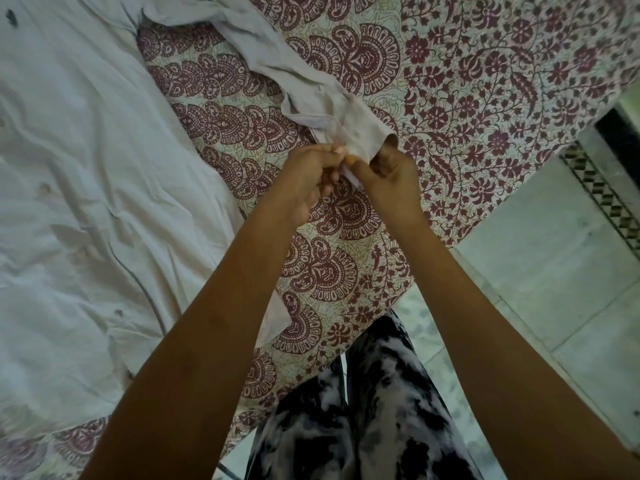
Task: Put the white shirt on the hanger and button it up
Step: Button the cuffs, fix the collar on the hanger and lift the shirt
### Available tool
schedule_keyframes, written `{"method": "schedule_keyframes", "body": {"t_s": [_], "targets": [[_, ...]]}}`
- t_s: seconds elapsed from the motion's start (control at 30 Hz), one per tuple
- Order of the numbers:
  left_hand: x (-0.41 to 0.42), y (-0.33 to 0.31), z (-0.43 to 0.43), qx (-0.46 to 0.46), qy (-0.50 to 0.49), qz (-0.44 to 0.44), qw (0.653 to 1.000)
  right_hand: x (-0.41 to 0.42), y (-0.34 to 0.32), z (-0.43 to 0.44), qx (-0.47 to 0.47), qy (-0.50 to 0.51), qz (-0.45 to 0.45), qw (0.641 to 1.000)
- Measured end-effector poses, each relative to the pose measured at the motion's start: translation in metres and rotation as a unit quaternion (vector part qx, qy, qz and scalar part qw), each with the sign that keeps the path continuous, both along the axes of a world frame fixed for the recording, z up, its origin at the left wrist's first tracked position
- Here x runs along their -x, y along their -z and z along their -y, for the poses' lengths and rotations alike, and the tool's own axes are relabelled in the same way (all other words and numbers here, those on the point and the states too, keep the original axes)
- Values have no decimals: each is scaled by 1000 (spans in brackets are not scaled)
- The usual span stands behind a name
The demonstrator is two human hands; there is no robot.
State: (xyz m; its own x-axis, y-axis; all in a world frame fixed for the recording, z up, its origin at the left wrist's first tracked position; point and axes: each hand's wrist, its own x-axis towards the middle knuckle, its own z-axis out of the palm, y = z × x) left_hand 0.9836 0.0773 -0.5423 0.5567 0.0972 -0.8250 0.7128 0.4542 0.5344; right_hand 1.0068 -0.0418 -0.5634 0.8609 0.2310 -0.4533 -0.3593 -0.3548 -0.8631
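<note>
The white shirt (79, 174) lies spread over the left side of the bed, its front placket running down the middle with buttons showing. One long sleeve (277, 64) stretches from the top across the bedsheet to its cuff (349, 136) near the centre. My left hand (304, 181) and my right hand (391, 174) meet at that cuff, both pinching its edge between fingers and thumb. The fingertips and the cuff's fastening are partly hidden by the fingers. No hanger is visible.
The bed is covered by a cream sheet (485, 81) with a maroon paisley and flower print. Its edge runs diagonally at the right, beyond it a pale tiled floor (554, 254). My legs in black-and-white patterned trousers (363, 410) stand against the bed.
</note>
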Motion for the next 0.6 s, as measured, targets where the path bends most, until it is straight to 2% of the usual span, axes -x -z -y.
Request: {"method": "schedule_keyframes", "body": {"t_s": [0.1,0.17,0.27,0.33,0.4,0.5,0.53,0.57,0.6], "targets": [[-1,-2,-5,20,27,-14,999,-2,4,2,77,-45,120,989],[1,-3,-8,57,25,-23,998,-4,1,1,134,-93,215,963],[3,-2,-7,70,-3,-34,997,-2,-9,-2,219,-141,354,898],[3,-3,-5,57,-59,-22,996,-2,-10,0,250,-167,425,854],[3,-6,-4,83,-117,4,990,-3,-7,6,263,-199,477,815],[0,-9,1,17,-88,30,995,-7,0,18,283,-271,524,756],[-1,-8,3,-14,-84,29,996,-6,3,22,277,-289,527,750],[-3,-8,3,-33,-96,23,995,-4,3,25,261,-294,520,759],[-5,-7,3,-41,-115,14,992,-2,0,28,240,-280,499,784]]}}
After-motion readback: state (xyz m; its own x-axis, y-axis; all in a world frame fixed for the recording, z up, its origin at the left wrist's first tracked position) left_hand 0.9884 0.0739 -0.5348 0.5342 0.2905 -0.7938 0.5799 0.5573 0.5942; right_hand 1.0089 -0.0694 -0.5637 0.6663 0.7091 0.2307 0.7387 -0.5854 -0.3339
